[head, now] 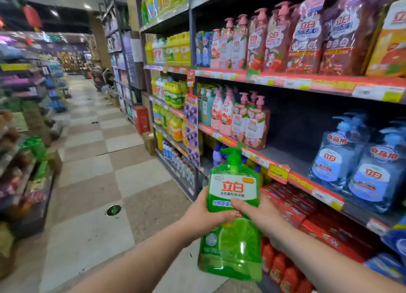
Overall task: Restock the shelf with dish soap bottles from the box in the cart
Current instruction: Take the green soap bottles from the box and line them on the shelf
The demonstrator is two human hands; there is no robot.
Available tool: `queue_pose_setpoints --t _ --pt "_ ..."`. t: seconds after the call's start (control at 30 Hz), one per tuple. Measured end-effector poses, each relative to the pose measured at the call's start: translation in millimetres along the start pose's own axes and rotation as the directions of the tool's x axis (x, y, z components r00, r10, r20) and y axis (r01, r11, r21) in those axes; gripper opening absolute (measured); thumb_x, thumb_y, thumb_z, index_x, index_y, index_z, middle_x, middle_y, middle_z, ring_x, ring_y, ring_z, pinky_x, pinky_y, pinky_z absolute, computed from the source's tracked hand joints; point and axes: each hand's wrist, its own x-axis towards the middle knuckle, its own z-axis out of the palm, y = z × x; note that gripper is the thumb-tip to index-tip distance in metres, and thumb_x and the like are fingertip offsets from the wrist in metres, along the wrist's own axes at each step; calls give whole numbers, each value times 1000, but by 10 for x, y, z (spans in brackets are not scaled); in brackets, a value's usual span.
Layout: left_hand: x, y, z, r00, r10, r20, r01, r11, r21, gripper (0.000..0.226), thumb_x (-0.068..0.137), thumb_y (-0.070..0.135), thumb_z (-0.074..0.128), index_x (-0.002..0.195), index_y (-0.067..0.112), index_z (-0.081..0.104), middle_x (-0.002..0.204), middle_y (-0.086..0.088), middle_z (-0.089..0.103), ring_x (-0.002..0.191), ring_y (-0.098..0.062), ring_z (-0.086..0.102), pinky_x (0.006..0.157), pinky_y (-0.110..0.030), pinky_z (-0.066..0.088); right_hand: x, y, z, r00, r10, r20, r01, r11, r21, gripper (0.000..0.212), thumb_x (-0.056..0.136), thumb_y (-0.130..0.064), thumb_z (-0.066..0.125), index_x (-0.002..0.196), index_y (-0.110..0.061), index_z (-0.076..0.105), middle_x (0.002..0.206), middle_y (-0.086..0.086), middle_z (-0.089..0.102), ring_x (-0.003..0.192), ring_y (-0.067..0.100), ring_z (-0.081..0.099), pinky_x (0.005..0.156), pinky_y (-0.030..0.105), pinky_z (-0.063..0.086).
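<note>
I hold a large green dish soap bottle (pixel 232 244) with a green pump top and a lime picture, upright in front of the shelving. My left hand (pixel 204 215) grips its left side at the middle. My right hand (pixel 261 215) grips the right side, thumb across the label. Just beyond the bottle, the middle shelf (pixel 292 160) has a bare dark gap between pink peach bottles (pixel 252 125) and blue wrapped bottles (pixel 360 163). The cart and the box are out of view.
Tall shelving runs along the right, full of pink, blue, yellow and green bottles. Red boxes (pixel 307 211) and orange bottles (pixel 283 268) fill the lower shelves. The checkered aisle floor (pixel 98 171) stretches ahead, with low display racks (pixel 26 160) on the left.
</note>
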Motion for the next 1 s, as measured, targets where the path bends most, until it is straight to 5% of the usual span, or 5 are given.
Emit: queue_pose_setpoints --t 0.17,0.4,0.57,0.77,1.0 --pt "784 -44 -50 987 60 149 -56 998 -29 55 71 8 80 113 29 51 102 5 71 87 -7 69 76 -24 56 529 -15 -85 991 3 -132 -8 999 -37 34 76 -17 77 107 -20 62 101 -2 69 83 5 65 66 14 51" --pt "2026 -25 -254 943 104 316 -114 993 16 69 63 18 85 120 27 46 103 2 70 91 -12 68 82 -32 56 1344 -123 -66 940 19 -340 -44 997 -68 39 75 -28 78 110 -24 60 101 -4 68 83 3 62 66 16 46" --pt "2651 -26 -215 886 118 448 -141 990 17 67 70 13 82 123 26 44 102 5 69 87 -4 67 72 -20 54 1696 -102 -136 875 78 -478 -114 992 -46 53 73 -29 79 121 -17 58 114 3 68 101 19 65 93 37 50" --pt "3182 77 88 809 122 575 -120 992 -42 59 76 7 76 123 23 43 111 -2 67 96 -11 65 83 -24 54 2079 -97 -506 807 55 -588 -131 988 -87 28 75 -23 79 98 -24 64 89 -8 69 71 -5 62 54 8 45" --pt "3945 170 564 808 113 577 -94 994 -63 50 74 5 77 109 28 48 97 6 68 86 -5 65 74 -20 53 2723 -33 -1094 815 41 -577 -113 989 -90 30 75 -20 78 104 -20 68 105 5 73 96 19 68 91 41 53"
